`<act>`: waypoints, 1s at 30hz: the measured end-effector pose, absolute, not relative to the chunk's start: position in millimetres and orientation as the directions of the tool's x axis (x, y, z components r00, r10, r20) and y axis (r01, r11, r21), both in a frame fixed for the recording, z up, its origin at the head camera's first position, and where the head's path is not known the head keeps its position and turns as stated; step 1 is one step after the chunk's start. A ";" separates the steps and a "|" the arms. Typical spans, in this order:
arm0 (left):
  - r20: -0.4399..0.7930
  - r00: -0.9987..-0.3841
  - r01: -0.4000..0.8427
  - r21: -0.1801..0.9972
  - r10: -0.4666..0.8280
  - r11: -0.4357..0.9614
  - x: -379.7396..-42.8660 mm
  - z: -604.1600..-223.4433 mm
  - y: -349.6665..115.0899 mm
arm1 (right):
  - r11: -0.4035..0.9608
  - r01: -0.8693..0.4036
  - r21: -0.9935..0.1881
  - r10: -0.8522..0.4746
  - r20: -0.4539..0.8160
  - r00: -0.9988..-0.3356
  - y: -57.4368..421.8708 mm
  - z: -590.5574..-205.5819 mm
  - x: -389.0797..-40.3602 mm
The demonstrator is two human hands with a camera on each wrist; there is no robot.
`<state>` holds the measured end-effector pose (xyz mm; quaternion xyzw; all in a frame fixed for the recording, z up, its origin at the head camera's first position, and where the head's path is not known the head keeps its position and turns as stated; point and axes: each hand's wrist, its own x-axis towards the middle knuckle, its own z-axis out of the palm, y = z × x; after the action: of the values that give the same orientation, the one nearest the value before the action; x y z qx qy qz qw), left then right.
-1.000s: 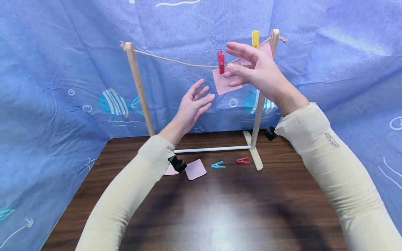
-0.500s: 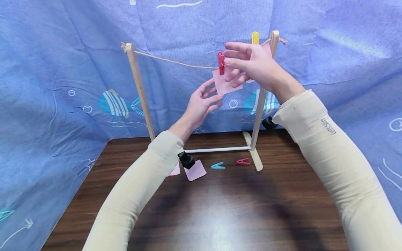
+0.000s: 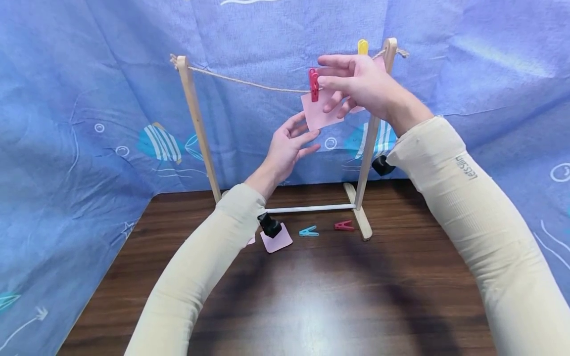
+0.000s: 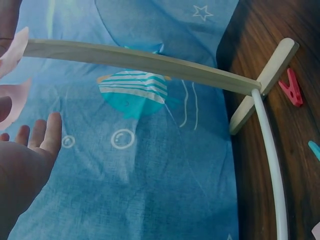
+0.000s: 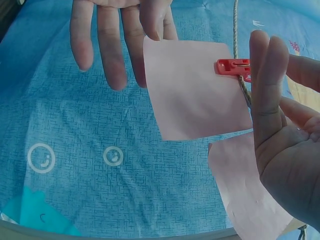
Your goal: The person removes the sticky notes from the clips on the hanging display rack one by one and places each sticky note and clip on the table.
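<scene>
A thin pink square sheet [image 3: 319, 117] hangs from a rope [image 3: 249, 85], held at its top by a red clothespin [image 3: 313, 85]. My left hand [image 3: 287, 146] pinches the sheet's lower left corner, thumb in front and index finger behind, with its other fingers spread. Beside the clothespin is my right hand [image 3: 367, 86], its thumb tip right at the clip's edge and its fingers extended over the sheet. In the right wrist view the right hand [image 5: 290, 135] covers the clothespin's [image 5: 232, 67] handle end. A second pink sheet [image 5: 247, 185] hangs lower, partly behind that hand.
Wooden posts [image 3: 194, 116] hold the rope, joined below by a white bar [image 3: 311, 209]. A yellow clothespin [image 3: 362, 47] is near the right post. On the dark table lie a blue clothespin [image 3: 308, 231], another red clothespin [image 3: 344, 226] and a pink square [image 3: 277, 241].
My left hand has moved right and up to the hanging sheet's lower corner. My right hand has shifted slightly, with its thumb now at the red clothespin.
</scene>
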<state>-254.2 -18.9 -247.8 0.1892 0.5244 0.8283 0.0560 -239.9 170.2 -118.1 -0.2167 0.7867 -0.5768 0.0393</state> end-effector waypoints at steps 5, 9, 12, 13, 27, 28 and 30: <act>0.255 -0.921 0.099 0.884 0.293 -0.458 -255.0 -247.0 -17.9 | 0.242 -0.265 -0.933 -0.387 0.158 -0.908 168.2 -115.7 -241.9; 0.239 -0.921 0.069 0.877 0.308 -0.475 -254.5 -248.0 -17.8 | 0.233 -0.240 -0.942 -0.393 0.134 -0.910 166.8 -115.9 -242.6; 0.239 -0.919 0.062 0.874 0.314 -0.482 -253.9 -248.5 -17.9 | 0.239 -0.234 -0.943 -0.400 0.124 -0.908 166.1 -116.1 -242.7; 0.241 -0.918 0.064 0.873 0.314 -0.484 -253.9 -248.5 -17.9 | 0.241 -0.233 -0.942 -0.400 0.122 -0.908 165.9 -116.1 -242.9; 0.271 -0.906 0.095 0.879 0.324 -0.468 -252.3 -246.2 -15.4 | 0.232 -0.261 -0.937 -0.426 0.144 -0.893 163.8 -118.7 -244.7; 0.273 -0.907 0.100 0.880 0.321 -0.464 -251.9 -246.3 -15.4 | 0.231 -0.263 -0.937 -0.429 0.145 -0.892 163.2 -119.5 -245.1; 0.278 -0.906 0.111 0.884 0.320 -0.455 -250.7 -246.5 -15.1 | 0.227 -0.257 -0.939 -0.428 0.141 -0.893 162.5 -120.9 -245.7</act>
<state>-250.7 -15.1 -246.5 0.2077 0.5182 0.8273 0.0632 -245.7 162.5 -120.9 -0.2194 0.7800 -0.5815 0.0734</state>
